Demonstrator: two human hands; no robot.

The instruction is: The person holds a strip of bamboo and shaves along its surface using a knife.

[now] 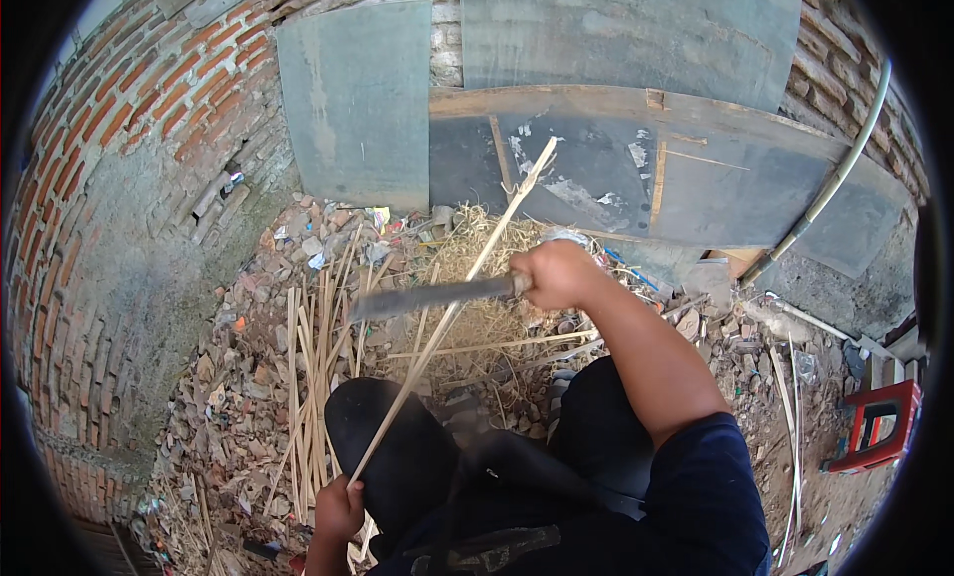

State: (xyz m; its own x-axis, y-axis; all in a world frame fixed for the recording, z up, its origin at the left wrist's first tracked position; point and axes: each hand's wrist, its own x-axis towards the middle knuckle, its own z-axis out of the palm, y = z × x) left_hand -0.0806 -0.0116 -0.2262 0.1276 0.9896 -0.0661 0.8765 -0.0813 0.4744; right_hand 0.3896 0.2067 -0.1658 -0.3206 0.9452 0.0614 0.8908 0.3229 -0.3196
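My left hand is closed around the lower end of a long, pale split-bamboo strip. The strip slants up and away to the right, passing over my left knee; its far end looks frayed. My right hand grips the handle of a machete, whose broad dark blade points left and is slightly smeared by motion. The blade crosses the strip about midway; I cannot tell whether they touch. Below them lies a heap of thin shavings.
A bundle of bamboo strips lies on the rubble to the left. Grey panels lean at the back beside a brick wall. A bamboo pole leans at the right, and a red plastic stool is near the right edge.
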